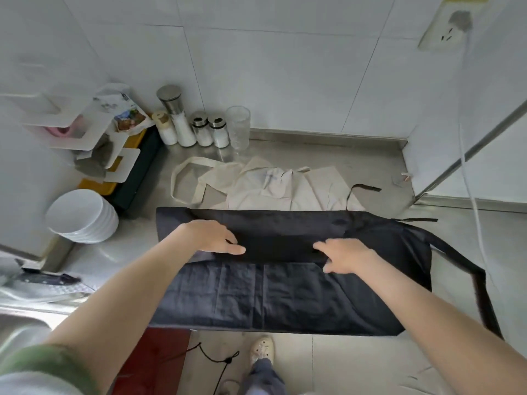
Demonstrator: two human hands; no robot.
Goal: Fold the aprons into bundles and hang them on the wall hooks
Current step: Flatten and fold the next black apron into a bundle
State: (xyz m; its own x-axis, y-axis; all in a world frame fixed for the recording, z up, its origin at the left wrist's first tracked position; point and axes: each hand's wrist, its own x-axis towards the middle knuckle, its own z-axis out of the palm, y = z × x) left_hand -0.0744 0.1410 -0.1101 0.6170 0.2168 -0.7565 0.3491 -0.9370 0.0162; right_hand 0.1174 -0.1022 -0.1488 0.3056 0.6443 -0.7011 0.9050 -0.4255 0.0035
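A dark navy apron [285, 297] lies spread across the steel counter, its near part hanging over the front edge. Its far half is folded over, with the fold's edge running under both hands. My left hand [212, 236] rests flat on the fabric left of centre, fingers straight and pointing right. My right hand [343, 253] presses on the folded edge right of centre, fingers spread. A dark strap [467, 269] loops off the apron's right end. Behind it lies a crumpled cream apron [273, 185] with a looped neck strap.
Several shakers and a clear glass [238, 126] stand at the back wall. A stack of white bowls [82, 216] sits at the left, beside a white wall rack [85, 129]. A knife [48, 277] lies by the sink at far left. A white cable [470, 178] hangs from a wall socket at right.
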